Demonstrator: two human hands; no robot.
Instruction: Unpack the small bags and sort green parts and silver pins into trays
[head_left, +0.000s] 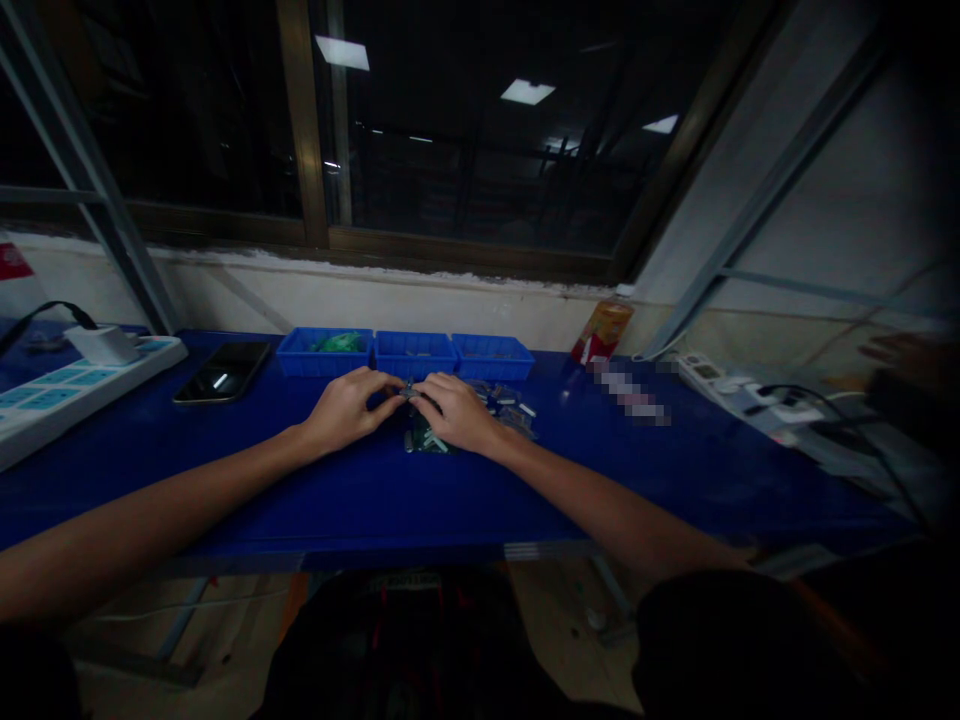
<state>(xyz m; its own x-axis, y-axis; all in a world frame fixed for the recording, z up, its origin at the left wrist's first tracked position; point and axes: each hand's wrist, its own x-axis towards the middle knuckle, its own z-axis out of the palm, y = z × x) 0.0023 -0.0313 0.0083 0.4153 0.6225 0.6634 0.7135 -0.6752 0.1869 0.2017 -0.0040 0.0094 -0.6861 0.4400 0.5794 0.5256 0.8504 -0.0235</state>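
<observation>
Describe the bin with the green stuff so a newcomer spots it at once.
Under the dark window is a blue table. At its far side, next to the wall, the bin is the leftmost of three in a row, nearest the phone. All three are blue, but only this one shows bright green contents.

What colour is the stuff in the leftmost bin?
The stuff is green, clearest in the head view.

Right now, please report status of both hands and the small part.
Left hand, right hand: fingers pinching small part between them. Loose pieces close beside right hand. Blue bins behind.
</observation>
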